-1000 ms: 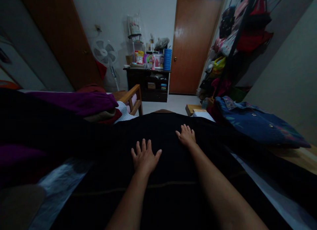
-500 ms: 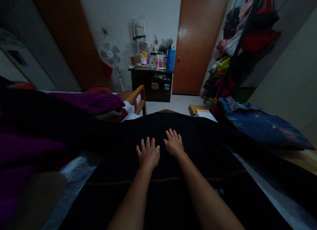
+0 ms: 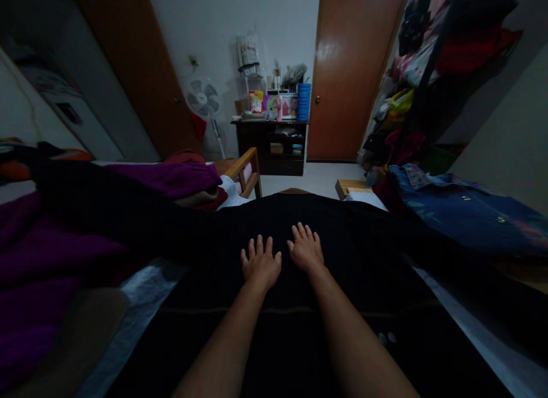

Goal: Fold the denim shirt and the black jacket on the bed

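Note:
A large black long-sleeved garment (image 3: 351, 255) lies spread out in front of me, its sleeves stretched to both sides and a thin lighter line running across it. On its upper middle part, my left hand (image 3: 262, 264) rests flat with the fingers spread. Just to the right and slightly farther away, my right hand (image 3: 306, 246) also lies palm down on the cloth, fingers apart. Neither hand grips anything. Two small pale round spots, perhaps buttons, show beside my right forearm; the garment's dark folds are hard to make out.
Purple clothing (image 3: 166, 178) is heaped on the left, partly under the black sleeve. A folded denim jacket (image 3: 466, 209) lies on the right. Beyond are a wooden chair (image 3: 246, 169), a white fan (image 3: 204, 98), a dark cabinet (image 3: 269, 149) and a brown door (image 3: 355, 72).
The whole view has shifted, so the room and both hands appear a little farther right. Both hands stay flat on the black garment in nearly the same place.

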`<state>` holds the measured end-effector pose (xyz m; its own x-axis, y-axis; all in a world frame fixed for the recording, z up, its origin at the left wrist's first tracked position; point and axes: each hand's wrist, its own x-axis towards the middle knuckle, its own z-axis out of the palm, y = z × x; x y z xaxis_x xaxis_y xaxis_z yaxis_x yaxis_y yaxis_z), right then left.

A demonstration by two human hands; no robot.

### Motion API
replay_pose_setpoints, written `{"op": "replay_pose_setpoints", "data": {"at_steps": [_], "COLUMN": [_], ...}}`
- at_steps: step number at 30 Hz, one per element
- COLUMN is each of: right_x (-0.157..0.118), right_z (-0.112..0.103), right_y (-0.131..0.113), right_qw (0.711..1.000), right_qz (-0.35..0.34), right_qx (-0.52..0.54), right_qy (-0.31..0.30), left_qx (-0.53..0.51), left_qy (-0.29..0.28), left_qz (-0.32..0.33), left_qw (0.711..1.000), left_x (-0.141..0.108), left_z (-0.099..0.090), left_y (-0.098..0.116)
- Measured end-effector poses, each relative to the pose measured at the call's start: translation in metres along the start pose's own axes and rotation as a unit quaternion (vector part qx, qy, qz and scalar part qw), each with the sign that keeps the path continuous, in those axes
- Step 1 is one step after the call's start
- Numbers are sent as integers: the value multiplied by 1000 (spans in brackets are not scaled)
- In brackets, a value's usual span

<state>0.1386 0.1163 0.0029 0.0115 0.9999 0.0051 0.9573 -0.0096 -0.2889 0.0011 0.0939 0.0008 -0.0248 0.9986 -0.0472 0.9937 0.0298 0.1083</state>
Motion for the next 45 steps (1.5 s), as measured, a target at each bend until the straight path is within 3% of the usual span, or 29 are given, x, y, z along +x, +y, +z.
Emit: {"op": "replay_pose_setpoints", "data": {"at_steps": [3, 7, 11, 19, 28, 32, 34, 39, 45], "right_x": [1, 1, 2, 3, 4, 3, 3, 3, 2], "right_z": [-1, -1, 1, 2, 1, 1, 1, 0, 1], "right_y": [-1, -1, -2, -2, -4, -4, -4, -5, -5], "right_qw": [1000, 1000, 1000, 1000, 1000, 1000, 1000, 1000, 1000], "right_qz": [5, 10, 8, 10, 17, 16, 17, 18, 18], "right_qx": [5, 5, 0, -5, -6, 4, 4, -1, -4], "right_qy": [-5, -8, 4, -2, -7, -3, -5, -3, -2], "left_qx": [9, 15, 15, 22, 78, 55, 47, 46, 55], "left_qy": [-34, -11, 6, 5, 163, 32, -3, -13, 16], "left_qz": [5, 47, 73, 46, 34, -3, 3, 29, 92], "left_qw": [999, 999, 997, 999, 983, 998, 999, 998, 994], "left_x": [7, 27, 62, 126, 180, 200, 206, 211, 191], "left_z": [-4, -4, -3, -12, -40, -51, -58, -74, -76], "left_y": [-2, -11, -22, -34, -34, -36, -37, -36, -22]}}
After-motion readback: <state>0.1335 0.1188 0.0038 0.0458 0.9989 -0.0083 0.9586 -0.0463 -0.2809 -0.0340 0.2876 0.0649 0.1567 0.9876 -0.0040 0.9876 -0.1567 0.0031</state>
